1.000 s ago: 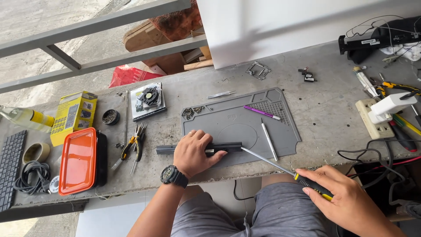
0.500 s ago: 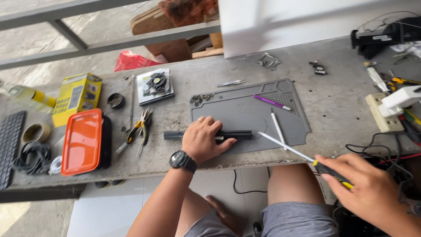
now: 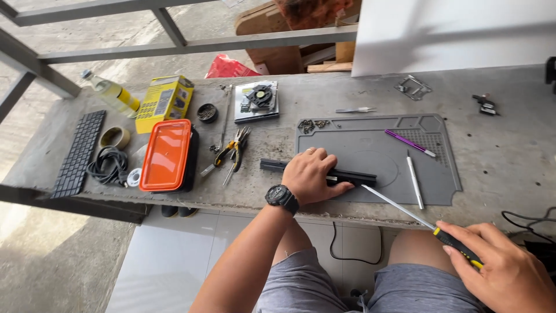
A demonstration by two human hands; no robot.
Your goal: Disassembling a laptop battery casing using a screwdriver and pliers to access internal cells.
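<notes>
Black bar [image 3: 353, 175] on grey mat [image 3: 440, 168] | concrete bench [image 3: 509, 145] | tiled floor [image 3: 168, 249]

Mat [image 3: 370, 152] centre open — pens [image 3: 414, 181] flank right.

Rough concrete bench [image 3: 509, 156], matt grey rubbery mat [image 3: 370, 148], glossy orange plastic lid [image 3: 166, 154]

A long grey concrete worktop [image 3: 174, 191] runs from left to right, rough and stained, with a thick front edge. Beyond its back edge grey metal railing bars [image 3: 191, 43] cross at angles above a bare concrete floor [image 3: 75, 52]. At the back right corner stands a plain white panel [image 3: 452, 35], with stacked wooden boards [image 3: 278, 58] just beside it. Below the front edge the floor is pale glossy tile [image 3: 168, 261], giving way to rough concrete at the left. Soft daylight falls evenly.
</notes>
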